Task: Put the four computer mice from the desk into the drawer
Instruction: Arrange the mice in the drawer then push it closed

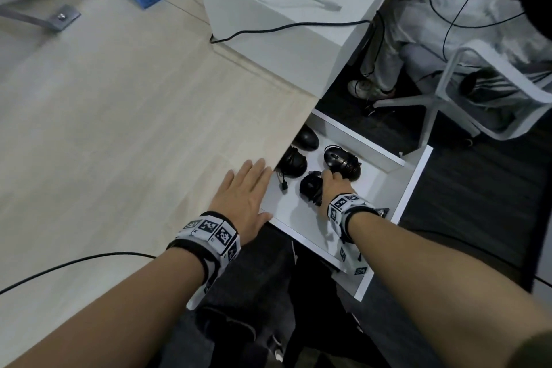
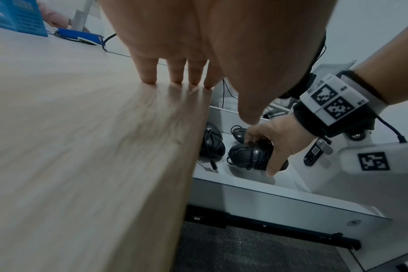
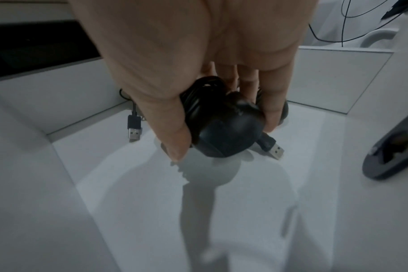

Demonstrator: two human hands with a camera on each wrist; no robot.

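Four black mice are in the open white drawer (image 1: pixel 413 188): one far mouse (image 1: pixel 306 137) half under the surface (image 1: pixel 119 116) edge, a second mouse (image 1: pixel 294 162) just nearer it, a third mouse (image 1: pixel 343 162) to the right, and a wrapped mouse (image 1: pixel 310 187) that the right hand (image 1: pixel 334 185) grips from above, thumb on one side and fingers on the other, low over the drawer floor. The left hand (image 1: pixel 243 199) lies flat, fingers straight, on the surface at its near right edge, holding nothing.

Judged from here, the task is nearly done and only the letting go remains. The risk lies in the cord: it is wound round the held mouse with its USB plug (image 3: pixel 276 151) poking out, and it could catch a finger as the hand lifts and drag the mouse along. A loose plug (image 3: pixel 134 131) from a neighbouring mouse lies close on the left and might snag too.

Whether the held mouse already touches the floor cannot be told. The far mouse is partly hidden by the surface, and the third sits partly behind the right hand.
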